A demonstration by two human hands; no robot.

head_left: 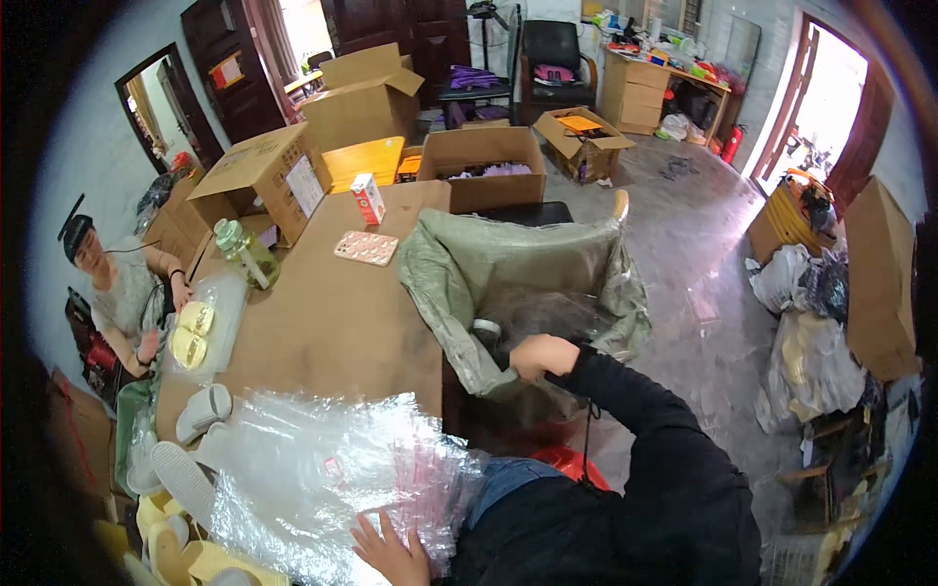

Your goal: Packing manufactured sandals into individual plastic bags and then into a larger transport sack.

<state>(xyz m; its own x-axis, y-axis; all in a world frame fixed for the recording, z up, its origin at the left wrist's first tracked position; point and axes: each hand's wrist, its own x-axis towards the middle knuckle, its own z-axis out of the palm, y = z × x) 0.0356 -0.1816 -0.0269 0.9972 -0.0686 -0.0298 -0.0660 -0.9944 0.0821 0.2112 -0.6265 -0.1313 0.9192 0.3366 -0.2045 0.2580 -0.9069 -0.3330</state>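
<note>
My left hand (393, 549) lies with its fingers spread on a stack of clear plastic bags (322, 469) at the table's near edge. My right hand (543, 357) is closed over the near side of an open green woven sack (454, 322); whatever its fingers hold is hidden. Clear plastic film (562, 314) shows inside the sack, just beyond that hand, next to a dark object with a pale rim (486, 328). Left of the bags lie several slippers, among them a pale grey slipper (184, 479) and a yellow slipper (230, 564).
Cardboard covers the table (332, 332), which holds a patterned phone (366, 248), a small red-and-white box (367, 198) and a green bottle (246, 254). Across the left side, a person (122, 283) handles yellow slippers (191, 335). An open carton (484, 161) stands behind the sack.
</note>
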